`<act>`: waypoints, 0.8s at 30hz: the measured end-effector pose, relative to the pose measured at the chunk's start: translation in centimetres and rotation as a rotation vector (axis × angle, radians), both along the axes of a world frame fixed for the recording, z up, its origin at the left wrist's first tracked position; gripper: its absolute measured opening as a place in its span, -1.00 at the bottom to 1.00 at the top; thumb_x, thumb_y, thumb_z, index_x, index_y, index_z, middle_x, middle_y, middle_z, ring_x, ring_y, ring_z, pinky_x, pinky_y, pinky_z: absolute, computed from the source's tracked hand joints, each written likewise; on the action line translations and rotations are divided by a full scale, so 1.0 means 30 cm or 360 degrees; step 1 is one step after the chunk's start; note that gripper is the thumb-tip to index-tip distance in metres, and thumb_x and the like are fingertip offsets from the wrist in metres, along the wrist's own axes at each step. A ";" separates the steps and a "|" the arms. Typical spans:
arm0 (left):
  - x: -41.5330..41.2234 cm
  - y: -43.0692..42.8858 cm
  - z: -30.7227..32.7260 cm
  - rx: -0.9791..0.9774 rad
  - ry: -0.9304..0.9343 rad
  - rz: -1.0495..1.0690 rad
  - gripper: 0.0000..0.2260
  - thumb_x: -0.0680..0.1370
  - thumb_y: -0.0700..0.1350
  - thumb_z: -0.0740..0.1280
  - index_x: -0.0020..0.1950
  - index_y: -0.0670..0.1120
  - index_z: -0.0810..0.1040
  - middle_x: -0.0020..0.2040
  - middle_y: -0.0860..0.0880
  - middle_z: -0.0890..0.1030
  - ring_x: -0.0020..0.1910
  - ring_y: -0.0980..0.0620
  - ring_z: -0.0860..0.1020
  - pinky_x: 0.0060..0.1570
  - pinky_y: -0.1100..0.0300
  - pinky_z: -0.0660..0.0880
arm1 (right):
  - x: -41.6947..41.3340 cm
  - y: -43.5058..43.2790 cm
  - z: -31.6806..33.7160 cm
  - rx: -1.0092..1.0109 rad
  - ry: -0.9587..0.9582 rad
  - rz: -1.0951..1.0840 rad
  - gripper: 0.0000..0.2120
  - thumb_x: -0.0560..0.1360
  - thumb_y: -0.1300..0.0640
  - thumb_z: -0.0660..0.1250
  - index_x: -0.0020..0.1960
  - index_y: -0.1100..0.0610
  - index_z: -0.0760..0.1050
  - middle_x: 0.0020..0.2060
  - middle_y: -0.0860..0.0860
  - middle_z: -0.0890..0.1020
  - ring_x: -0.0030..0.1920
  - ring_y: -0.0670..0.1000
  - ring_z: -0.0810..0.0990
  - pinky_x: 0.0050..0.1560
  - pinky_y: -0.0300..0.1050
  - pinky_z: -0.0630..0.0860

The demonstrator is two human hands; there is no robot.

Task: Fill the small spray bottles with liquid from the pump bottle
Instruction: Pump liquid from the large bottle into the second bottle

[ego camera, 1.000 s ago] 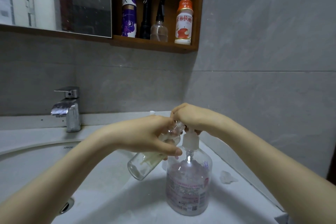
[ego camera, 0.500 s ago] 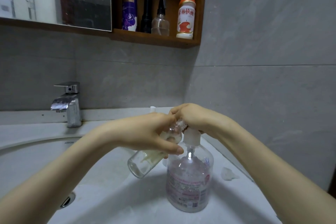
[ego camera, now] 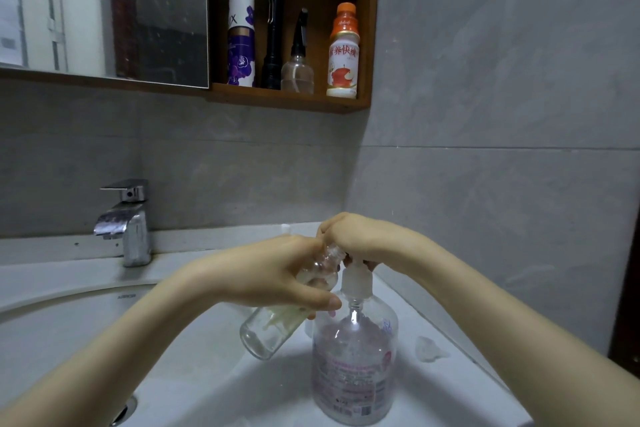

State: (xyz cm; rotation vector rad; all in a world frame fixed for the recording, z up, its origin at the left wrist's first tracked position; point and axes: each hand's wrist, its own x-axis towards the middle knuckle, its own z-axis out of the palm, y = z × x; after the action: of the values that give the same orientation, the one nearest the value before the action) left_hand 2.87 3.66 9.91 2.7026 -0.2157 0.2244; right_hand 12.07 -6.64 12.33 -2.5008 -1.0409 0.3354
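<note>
Left hand (ego camera: 273, 274) is gripping tilted spray bottle (ego camera: 277, 326); right hand (ego camera: 360, 239) is curling over pump bottle (ego camera: 353, 367) head. Risk: neck misaligned w/ nozzle, liquid is spilling.

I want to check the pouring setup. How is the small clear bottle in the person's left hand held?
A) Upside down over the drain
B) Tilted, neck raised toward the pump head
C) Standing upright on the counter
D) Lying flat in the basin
B: the left hand grips the small bottle at a slant, its neck up at the top of the pump bottle, where the right hand sits.
</note>
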 end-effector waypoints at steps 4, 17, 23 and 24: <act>0.000 -0.001 0.003 0.0013 -0.0018 -0.0028 -0.69 0.48 -0.02 0.41 0.12 -0.17 0.48 -0.10 0.00 0.62 -0.23 0.22 0.57 -0.14 0.22 0.49 | 0.004 0.004 0.002 -0.0007 -0.0018 -0.0011 -0.93 0.50 0.27 0.23 -0.07 0.23 0.48 -0.25 0.17 0.45 -0.20 0.12 0.39 -0.37 -0.21 0.29; 0.009 0.013 -0.014 0.0036 -0.0007 -0.0036 -0.66 0.47 0.03 0.43 0.08 -0.17 0.47 -0.14 -0.02 0.62 -0.20 0.11 0.56 -0.07 0.09 0.51 | 0.034 0.013 -0.033 0.0086 -0.0018 0.0076 -0.95 0.51 0.29 0.25 -0.09 0.20 0.48 -0.21 0.15 0.48 -0.20 0.11 0.45 -0.30 -0.17 0.38; 0.008 0.006 -0.022 0.0012 0.0042 -0.0024 -0.69 0.49 -0.04 0.41 0.08 -0.21 0.45 -0.09 -0.08 0.65 -0.13 0.04 0.62 -0.02 0.02 0.52 | 0.077 0.035 -0.074 0.0333 0.0109 0.0022 -0.90 0.57 0.33 0.10 -0.06 0.24 0.37 -0.34 0.03 0.39 -0.37 -0.07 0.37 -0.31 -0.25 0.37; 0.009 0.004 -0.018 0.0026 0.0041 -0.0013 -0.69 0.49 -0.04 0.41 0.08 -0.21 0.46 -0.09 -0.07 0.65 -0.15 0.06 0.61 -0.03 0.05 0.51 | 0.068 0.033 -0.064 0.0306 0.0092 0.0043 -0.91 0.57 0.33 0.11 -0.03 0.24 0.38 -0.33 0.06 0.40 -0.36 -0.03 0.39 -0.31 -0.22 0.37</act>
State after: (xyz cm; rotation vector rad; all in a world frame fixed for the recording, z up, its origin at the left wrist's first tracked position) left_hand 3.12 3.78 9.36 2.7185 -0.2218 0.1866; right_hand 14.12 -5.66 10.41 -2.2950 -1.0336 0.2987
